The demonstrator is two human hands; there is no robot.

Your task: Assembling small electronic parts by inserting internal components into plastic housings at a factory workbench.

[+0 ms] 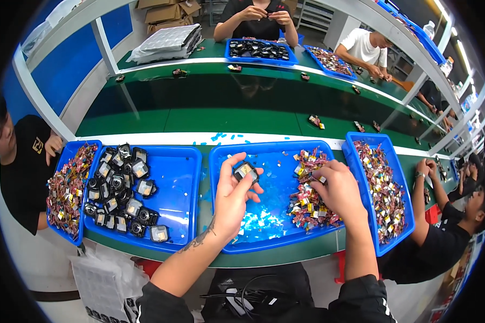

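My left hand [234,188] is closed around a small black watch-like housing [246,171] with a pale square inside, held above the middle blue tray [216,161]. My right hand [337,188] is at the right half of that tray, with its fingers curled at a pile of small battery-and-circuit parts [310,212] in red, yellow and silver. Whatever the right fingertips pinch is hidden. Blue film scraps [258,218] litter the bottom of the tray. To the left, a blue tray [195,188] carries many black housings [116,183] heaped together.
Narrow blue trays of the same small parts stand at the far left [64,237] and right [407,215]. Beyond a white ledge runs a green conveyor [199,116] with scattered parts. White posts [105,46] frame the bench. Other people sit across and on both sides.
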